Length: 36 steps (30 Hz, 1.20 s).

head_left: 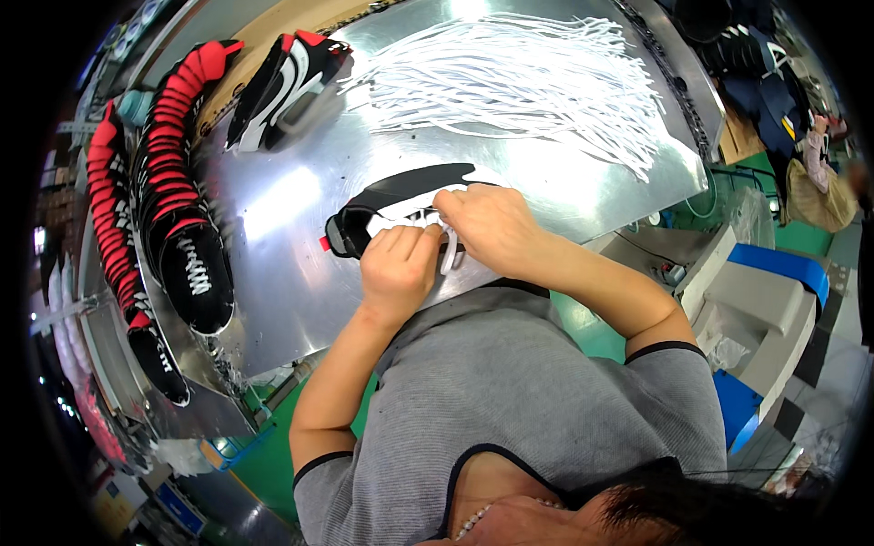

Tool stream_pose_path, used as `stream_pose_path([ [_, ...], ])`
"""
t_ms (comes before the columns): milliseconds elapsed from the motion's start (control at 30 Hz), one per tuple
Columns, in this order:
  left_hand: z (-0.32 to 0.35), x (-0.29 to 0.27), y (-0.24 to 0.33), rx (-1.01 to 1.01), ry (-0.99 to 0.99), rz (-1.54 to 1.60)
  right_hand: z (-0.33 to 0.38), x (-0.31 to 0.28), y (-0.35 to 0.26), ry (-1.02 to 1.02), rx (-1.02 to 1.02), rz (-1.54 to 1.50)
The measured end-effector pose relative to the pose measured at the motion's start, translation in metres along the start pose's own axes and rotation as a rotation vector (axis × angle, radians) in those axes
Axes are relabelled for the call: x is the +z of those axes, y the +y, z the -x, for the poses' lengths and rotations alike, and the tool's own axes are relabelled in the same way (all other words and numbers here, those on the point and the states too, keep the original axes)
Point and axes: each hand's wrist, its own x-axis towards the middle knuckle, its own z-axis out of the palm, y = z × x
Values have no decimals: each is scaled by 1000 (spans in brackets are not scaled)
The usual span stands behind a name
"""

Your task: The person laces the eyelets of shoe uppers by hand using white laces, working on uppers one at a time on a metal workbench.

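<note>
Item: black-and-white shoe upper [401, 205] on the metal table [300, 273], near edge. Left hand [398, 268] and right hand [482, 218] both pinched on its white lace [448, 250], apparently mid-threading. Risk: lace slipping an eyelet if tension slackens.

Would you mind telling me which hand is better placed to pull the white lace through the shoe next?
Probably the right hand: its fingertips pinch the white lace at the shoe, while the left hand steadies it.
</note>
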Motion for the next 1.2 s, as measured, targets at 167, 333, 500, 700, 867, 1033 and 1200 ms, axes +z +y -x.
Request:
stream_pose_path([
  [167, 5, -1, -1, -13, 9, 32, -12, -3, 9, -189, 140, -275],
  [333, 5, -1, -1, -67, 31, 187, -11, -6, 9, -157, 232, -458],
  [500, 3, -2, 2, -67, -29, 245, -18, -9, 18, 80, 316, -844],
  [700, 5, -13, 0, -97, -156, 249, -27, -163, 52, 842, -27, -794],
  [867, 2, -12, -9, -96, -238, 253, -22, -94, 29, 580, 140, -937],
  [1033, -7, -21, -3, -361, -294, 341, 7, 3, 20, 163, 394, -1127],
  [1200, -17, -27, -6, -726, -375, 430, 3, 15, 11, 110, 416, -958],
])
